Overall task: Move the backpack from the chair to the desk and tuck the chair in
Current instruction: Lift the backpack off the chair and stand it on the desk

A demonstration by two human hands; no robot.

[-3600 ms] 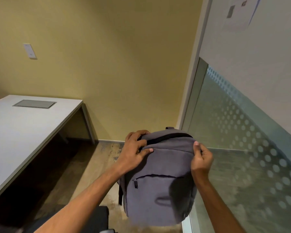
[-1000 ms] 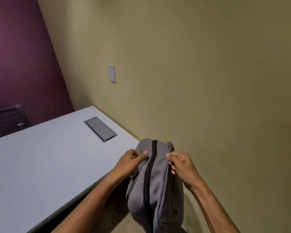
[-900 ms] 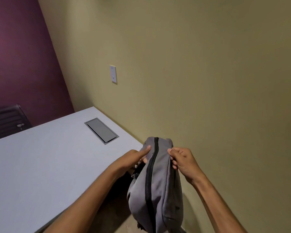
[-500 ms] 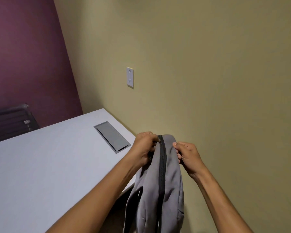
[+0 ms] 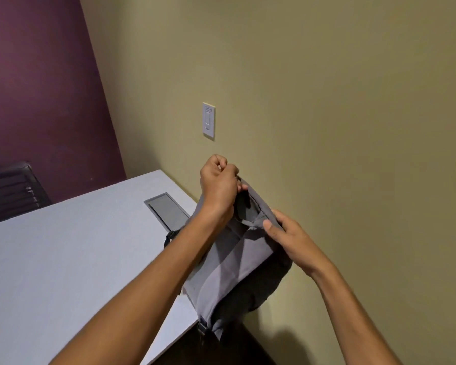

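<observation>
— What do the two hands do?

— The left hand is closed in a fist at the top of the backpack; its fingers pinch something at the top edge, I think the handle, but it is mostly hidden. The right hand grips the grey cloth at the upper right side, the thumb pressed on the front.

— And where is the backpack?

— It is at the right edge of the desk, near the yellow wall. The lower part hangs past the desk corner. I cannot tell if it rests on the desk surface or is only held above it. A black strap lies on the desk beside it.

— What else is around?

— A grey flat panel is set in the desk, just behind the backpack. A white switch is on the wall above. A dark chair stands behind the desk, at the purple wall.
</observation>
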